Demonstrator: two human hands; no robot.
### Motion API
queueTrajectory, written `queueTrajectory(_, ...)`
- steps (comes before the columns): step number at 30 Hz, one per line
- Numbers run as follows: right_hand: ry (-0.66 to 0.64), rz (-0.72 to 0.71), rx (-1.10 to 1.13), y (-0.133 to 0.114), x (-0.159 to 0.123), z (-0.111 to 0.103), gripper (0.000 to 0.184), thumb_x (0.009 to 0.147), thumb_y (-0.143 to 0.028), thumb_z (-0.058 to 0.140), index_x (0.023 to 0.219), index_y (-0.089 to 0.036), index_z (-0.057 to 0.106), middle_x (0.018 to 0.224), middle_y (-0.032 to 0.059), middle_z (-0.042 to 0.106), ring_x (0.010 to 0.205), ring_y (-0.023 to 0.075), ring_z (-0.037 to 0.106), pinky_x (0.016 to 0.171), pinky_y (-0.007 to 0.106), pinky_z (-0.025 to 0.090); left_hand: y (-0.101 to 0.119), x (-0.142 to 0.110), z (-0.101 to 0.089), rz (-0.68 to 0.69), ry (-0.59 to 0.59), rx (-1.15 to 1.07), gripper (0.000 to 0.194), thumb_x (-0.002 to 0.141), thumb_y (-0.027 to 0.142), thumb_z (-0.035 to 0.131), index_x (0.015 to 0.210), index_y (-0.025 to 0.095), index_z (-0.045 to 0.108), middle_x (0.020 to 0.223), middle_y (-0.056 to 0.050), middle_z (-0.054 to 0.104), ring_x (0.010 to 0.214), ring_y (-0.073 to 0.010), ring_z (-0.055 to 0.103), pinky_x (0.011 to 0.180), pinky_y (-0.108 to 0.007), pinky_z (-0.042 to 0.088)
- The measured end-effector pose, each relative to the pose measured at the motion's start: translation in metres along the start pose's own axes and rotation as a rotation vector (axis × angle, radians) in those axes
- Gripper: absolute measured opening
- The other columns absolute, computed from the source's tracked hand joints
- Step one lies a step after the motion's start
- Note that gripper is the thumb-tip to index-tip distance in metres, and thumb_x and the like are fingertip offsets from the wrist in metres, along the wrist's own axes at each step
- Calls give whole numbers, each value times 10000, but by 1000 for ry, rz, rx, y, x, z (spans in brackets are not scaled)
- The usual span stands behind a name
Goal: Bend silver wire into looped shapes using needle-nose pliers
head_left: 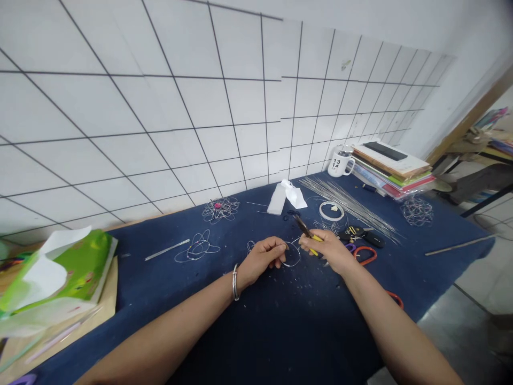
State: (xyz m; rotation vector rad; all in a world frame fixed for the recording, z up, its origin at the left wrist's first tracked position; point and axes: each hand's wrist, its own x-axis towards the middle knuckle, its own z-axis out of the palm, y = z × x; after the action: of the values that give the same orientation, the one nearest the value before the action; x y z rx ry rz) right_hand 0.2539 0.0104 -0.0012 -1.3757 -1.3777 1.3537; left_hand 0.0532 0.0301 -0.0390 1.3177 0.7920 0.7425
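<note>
My left hand (266, 255) pinches a thin wire loop (297, 262) between thumb and fingers, over the middle of the dark blue cloth. Close to its right, my right hand (325, 248) is wrapped round a pair of pliers (306, 231) with yellow handles, their dark jaws pointing up and away from me. Whether the jaws grip anything I cannot tell. A looped wire flower shape (197, 248) lies on the cloth to the left. Farther back sits a tangle of wire loops (220, 209) with a pink bit in it.
A bundle of straight wires (348, 206) lies behind my right hand, near a white ring-shaped spool (331, 211). Red-handled scissors (365, 255) and black keys (374, 238) are right of it. A mug (339, 164) and stacked books (393, 166) stand at the back; a green tissue pack (86, 267) is left.
</note>
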Motion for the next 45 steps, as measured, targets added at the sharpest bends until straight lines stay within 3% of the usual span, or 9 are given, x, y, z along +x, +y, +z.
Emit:
queueTrajectory(6,11,8,62,1,1,0,327,686,-449,606,815,-150,608,716,36,589,675,132,539,577,242,401,-1,1,-1,6,2,14,288,807,407,486,861,136,567,679,-26,579,532,-76,493,470,-181,312)
queueTrajectory(16,-1,-24,-57,5,2,2,294,713,-432,576,813,-159,618,694,19,576,655,121,523,575,235,395,-1,1,-2,16,-27,12,326,822,422,460,951,134,542,608,-8,568,502,-79,495,493,-189,367)
queueTrajectory(22,-64,-59,-120,7,2,5,294,728,-435,558,803,-157,620,701,17,579,640,114,517,571,224,395,-3,0,-3,0,-126,89,382,812,444,464,1020,130,532,525,21,531,420,-67,456,430,-173,362)
queueTrajectory(35,-92,-45,-114,14,4,16,316,732,-462,553,817,-163,610,727,19,592,624,107,510,553,220,393,-4,-1,-3,-30,-194,194,328,802,438,478,794,121,563,485,29,504,393,-50,422,407,-157,359)
queueTrajectory(45,-50,-58,-81,16,5,18,298,739,-446,547,821,-165,601,712,6,558,632,105,490,561,216,395,-1,-2,-2,-90,-224,175,328,768,431,531,857,122,596,448,32,511,353,-48,407,374,-154,357)
